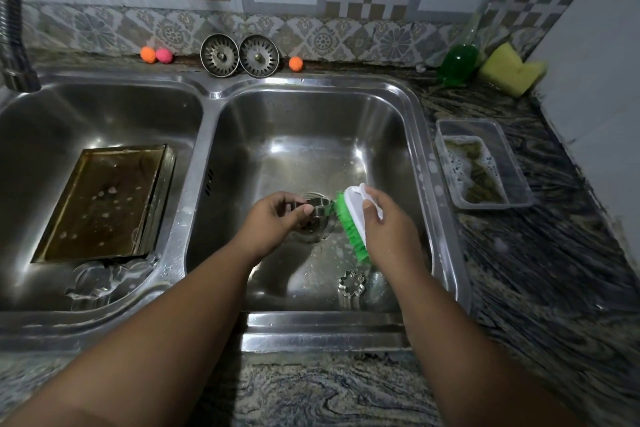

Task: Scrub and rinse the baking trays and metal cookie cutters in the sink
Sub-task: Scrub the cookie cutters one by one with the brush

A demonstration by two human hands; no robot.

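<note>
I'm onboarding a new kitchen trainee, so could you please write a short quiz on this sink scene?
1. True or false: the baking tray lies in the right basin.
2. Which hand grips the green scrub brush? A) left hand B) right hand
3. What lies on the right basin's floor beneath the right forearm?

Key: 1. False, it lies in the left basin. 2. B; the left hand holds a round metal cutter. 3. A flower-shaped cookie cutter.

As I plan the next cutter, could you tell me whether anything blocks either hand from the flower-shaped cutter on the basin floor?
Nothing visible does. The flower-shaped cutter lies uncovered just below the right hand, which holds the brush.
</note>
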